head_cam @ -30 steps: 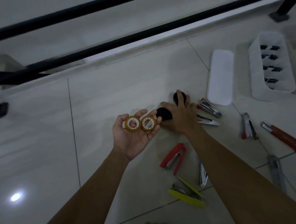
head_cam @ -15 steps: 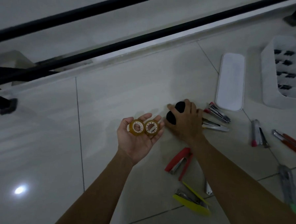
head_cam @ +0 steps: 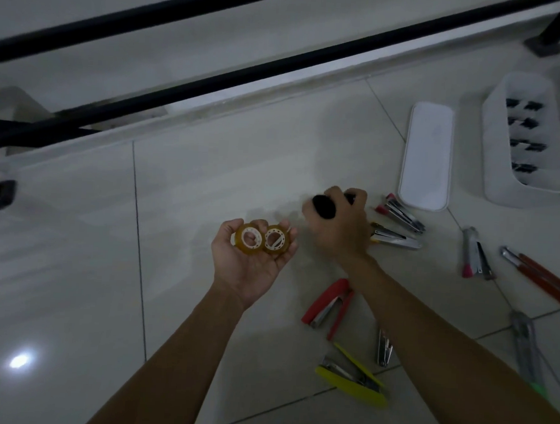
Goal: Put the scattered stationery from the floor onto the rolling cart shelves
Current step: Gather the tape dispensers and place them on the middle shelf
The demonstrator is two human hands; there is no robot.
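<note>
Cradling two amber tape rolls (head_cam: 264, 241) loosely in the cupped left hand (head_cam: 246, 268), while the right hand (head_cam: 342, 234) at two o'clock clenches black rolls (head_cam: 324, 207), risks one rolling off.

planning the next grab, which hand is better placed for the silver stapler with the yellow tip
Right, probably. The right hand sits beside the silver stapler, though it grips a black object. The left hand is farther off, palm up, holding two yellow tape rolls.
</note>
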